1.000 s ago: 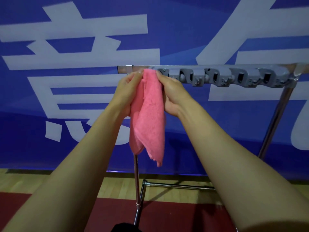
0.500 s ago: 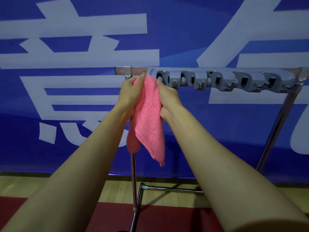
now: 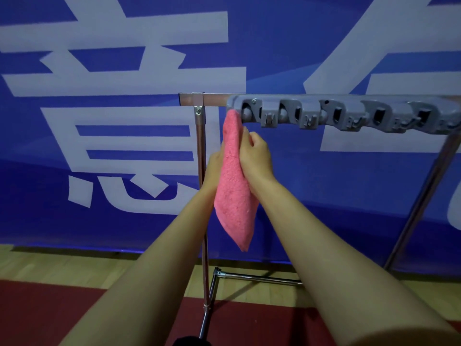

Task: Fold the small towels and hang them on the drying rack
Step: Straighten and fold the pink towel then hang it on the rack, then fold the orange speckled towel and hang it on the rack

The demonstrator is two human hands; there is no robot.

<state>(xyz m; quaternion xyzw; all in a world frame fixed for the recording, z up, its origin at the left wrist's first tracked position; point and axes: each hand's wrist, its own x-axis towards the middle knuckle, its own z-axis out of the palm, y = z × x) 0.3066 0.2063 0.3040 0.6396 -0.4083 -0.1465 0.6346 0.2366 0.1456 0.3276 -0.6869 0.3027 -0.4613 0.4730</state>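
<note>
Both hands gripped the pink towel (image 3: 234,193) mid-length: right hand (image 3: 257,158) curled round its right edge, left hand (image 3: 214,168) mostly hidden behind it, seemingly holding too. Above them, its top corner sat caught in the grey clip bar (image 3: 349,113) on the drying rack (image 3: 200,136)

left hand (image 3: 215,168): mostly behind the pink towel (image 3: 234,196); how its fingers lie cannot be told
towel top: runs up to the first grey clip (image 3: 245,112); whether it is clamped cannot be told
drying rack (image 3: 349,113): right end cut off by the frame edge
dark object (image 3: 192,342): cut off at the bottom edge, unidentifiable
</note>
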